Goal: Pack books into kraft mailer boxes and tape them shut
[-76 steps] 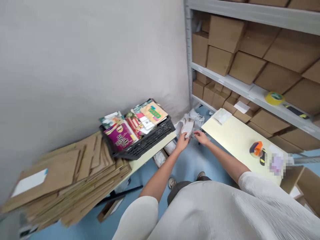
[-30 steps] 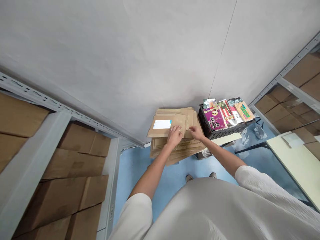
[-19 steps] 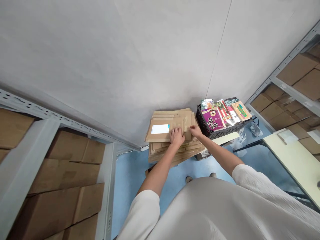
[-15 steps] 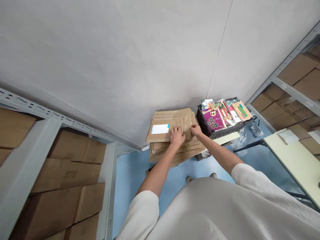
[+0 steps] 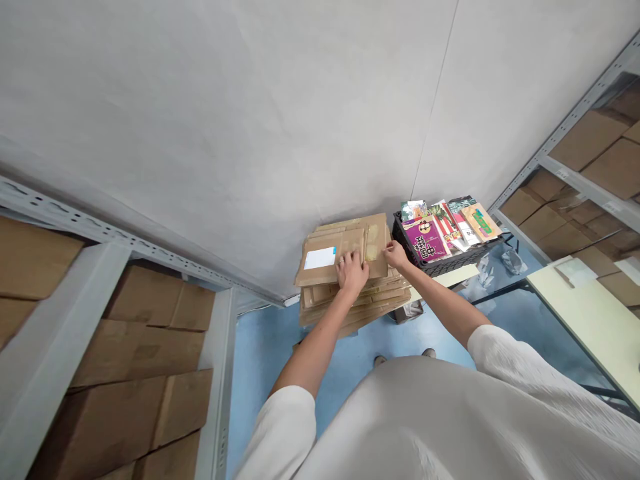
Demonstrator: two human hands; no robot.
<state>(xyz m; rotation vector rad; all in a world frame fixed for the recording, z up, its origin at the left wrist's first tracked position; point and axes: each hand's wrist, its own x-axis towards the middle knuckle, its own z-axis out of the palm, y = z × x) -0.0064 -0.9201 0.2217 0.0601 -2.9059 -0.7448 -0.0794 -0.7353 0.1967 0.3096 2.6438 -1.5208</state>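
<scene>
A stack of flattened cardboard boxes stands against the wall in front of me. The top flattened cardboard box carries a white label with a blue corner, and yellowish tape shows on its right part. My left hand rests on this top piece right of the label, fingers apart and pressing down. At the right edge of the top cardboard, my right hand is closed in a pinch, its fingertips at that edge.
Right of the stack, a black plastic crate holds several colourful books. Shelves with cardboard boxes stand at left and right. A pale table lies to the right, with plastic bags on the blue floor beyond it.
My right hand has shifted slightly right along with the cardboard's right edge. More of the taped area now shows. My left hand stays on the top piece. The view has tilted a little.
</scene>
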